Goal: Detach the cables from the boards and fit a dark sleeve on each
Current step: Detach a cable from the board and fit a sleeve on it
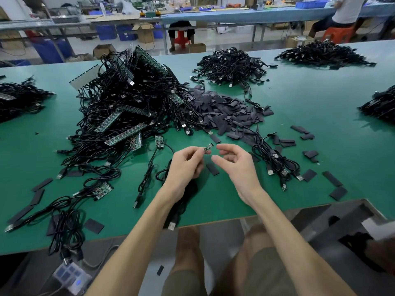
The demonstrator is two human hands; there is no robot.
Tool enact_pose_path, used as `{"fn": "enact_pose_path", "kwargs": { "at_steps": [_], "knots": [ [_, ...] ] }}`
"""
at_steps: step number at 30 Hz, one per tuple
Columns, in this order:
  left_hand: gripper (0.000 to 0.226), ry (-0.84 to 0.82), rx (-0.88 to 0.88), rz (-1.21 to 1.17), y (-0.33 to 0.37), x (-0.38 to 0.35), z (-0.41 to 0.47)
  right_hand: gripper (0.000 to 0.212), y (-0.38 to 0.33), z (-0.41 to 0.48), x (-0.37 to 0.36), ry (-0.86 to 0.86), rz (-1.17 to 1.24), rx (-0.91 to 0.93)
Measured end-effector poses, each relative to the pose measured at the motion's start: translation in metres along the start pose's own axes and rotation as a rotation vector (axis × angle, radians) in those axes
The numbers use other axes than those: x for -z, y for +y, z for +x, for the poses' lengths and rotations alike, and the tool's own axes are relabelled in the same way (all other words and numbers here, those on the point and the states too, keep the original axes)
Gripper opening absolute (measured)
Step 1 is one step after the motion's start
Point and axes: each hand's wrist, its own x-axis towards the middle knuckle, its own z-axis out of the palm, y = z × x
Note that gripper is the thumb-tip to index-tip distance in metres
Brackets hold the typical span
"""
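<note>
**Small board pinched at the left fingertips**

On the green table (pixel 320 129), a tangled heap of black USB cables and board strips (pixel 128 107) lies at left. The left hand (pixel 186 165) pinches a small circuit board (pixel 208 147), raised above the table. One dark sleeve (pixel 212 169) lies flat below it. Just beside the board, the right hand (pixel 237 165) hangs loosely curled, holding nothing. A pile of sleeves (pixel 224 112) lies beyond.

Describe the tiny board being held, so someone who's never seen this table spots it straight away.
On the green table, look near the front edge, where two hands hover. The left hand pinches a tiny green board at its fingertips, beside the empty right hand. Unlike the long board strips in the cable pile, it is short and lifted clear.
</note>
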Motion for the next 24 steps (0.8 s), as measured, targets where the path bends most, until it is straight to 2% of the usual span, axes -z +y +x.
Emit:
{"fn": "enact_pose_path", "kwargs": {
  "at_steps": [4, 6, 15, 18, 24],
  "knots": [
    [0.024, 0.047, 0.004, -0.014, -0.003, 0.003, 0.006, 0.041, 0.004, -0.006, -0.006, -0.04, -0.637, 0.168],
    [0.024, 0.048, 0.001, 0.006, -0.004, 0.005, 0.007, 0.04, 0.005, -0.006, -0.008, -0.061, -0.738, 0.15],
    [0.023, 0.019, -0.032, 0.16, -0.007, 0.011, 0.013, 0.016, 0.002, -0.008, -0.007, -0.09, -0.682, 0.208],
    [0.023, 0.017, -0.038, 0.163, -0.007, 0.012, 0.012, 0.015, 0.002, -0.007, -0.006, -0.073, -0.629, 0.192],
    [0.024, -0.013, -0.049, 0.158, -0.007, 0.013, 0.008, 0.012, 0.001, -0.002, 0.001, 0.082, -0.179, 0.083]
  ]
}}
